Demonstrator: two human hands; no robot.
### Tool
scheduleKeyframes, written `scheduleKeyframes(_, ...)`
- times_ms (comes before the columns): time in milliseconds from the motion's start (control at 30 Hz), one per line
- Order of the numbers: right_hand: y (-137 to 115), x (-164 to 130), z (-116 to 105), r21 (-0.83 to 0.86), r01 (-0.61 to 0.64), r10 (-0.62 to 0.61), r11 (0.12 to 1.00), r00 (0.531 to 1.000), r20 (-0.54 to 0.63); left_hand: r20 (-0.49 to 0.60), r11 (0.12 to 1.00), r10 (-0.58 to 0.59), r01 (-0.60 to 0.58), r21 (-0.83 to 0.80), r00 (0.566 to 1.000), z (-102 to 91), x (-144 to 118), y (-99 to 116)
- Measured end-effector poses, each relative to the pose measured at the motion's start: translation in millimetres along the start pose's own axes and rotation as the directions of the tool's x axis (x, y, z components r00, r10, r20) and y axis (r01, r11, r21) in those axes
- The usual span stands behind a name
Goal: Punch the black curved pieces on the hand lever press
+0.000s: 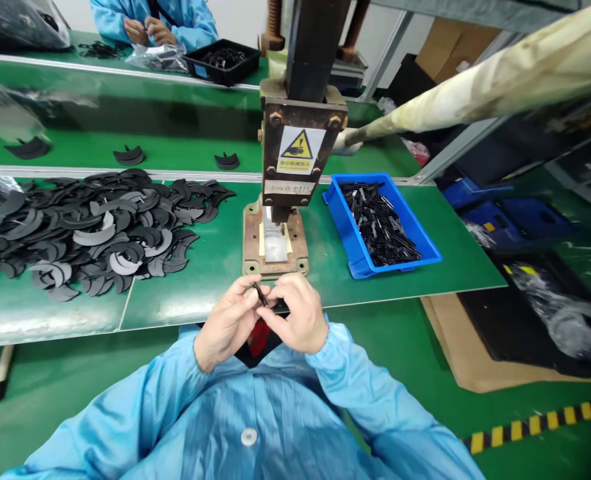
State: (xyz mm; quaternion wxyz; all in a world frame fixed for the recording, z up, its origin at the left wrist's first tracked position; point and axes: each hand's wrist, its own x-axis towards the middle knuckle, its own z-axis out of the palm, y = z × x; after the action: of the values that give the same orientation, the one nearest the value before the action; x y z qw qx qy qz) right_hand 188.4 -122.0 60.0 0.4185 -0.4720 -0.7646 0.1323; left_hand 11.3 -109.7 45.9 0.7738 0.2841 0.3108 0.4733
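Low in the frame's centre, the left hand (228, 321) and right hand (295, 312) pinch a small black strip (260, 293) between fingertips; it looks light, thin, stiff, best gripped by its ends.

A white label (300, 151) on the front of the press head (302, 143), centre top of the frame, bears a yellow warning triangle; the characters beneath are probably Chinese, too small to read.

A small, thin black strip (260, 294), tilted on end, is pinched between the fingertips of both hands just off the near edge of the worktop (215, 267).
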Motion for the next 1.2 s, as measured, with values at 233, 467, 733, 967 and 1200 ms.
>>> scheduleKeyframes(233,1,3,-2,-0.013,0.036,-0.036,0.999,0.998,-0.057,-0.025,1.000,0.012,-0.012,0.013,1.000,-2.7,-5,-2)
scheduleKeyframes(467,7,-1,-6,-0.015,0.068,-0.069,0.998,0.996,-0.059,0.024,0.928,0.196,-0.193,0.318,0.980,-14.7,-8,-1)
scheduleKeyframes(733,18,21,-34,-0.010,0.143,-0.141,0.990,0.985,0.096,0.648,0.099,0.306,-0.700,0.707,0.698,-20.7,19,67)
scheduleKeyframes(967,-17,119,-159,0.053,0.134,-0.090,0.990,0.864,-0.496,0.490,-0.097,0.514,-0.520,0.849,0.704,-23.3,103,73)
scheduleKeyframes(1200,-81,168,-186,0.225,0.309,-0.159,0.924,0.847,-0.507,0.667,-0.382,0.329,-0.551,0.742,0.669,-24.5,132,69)
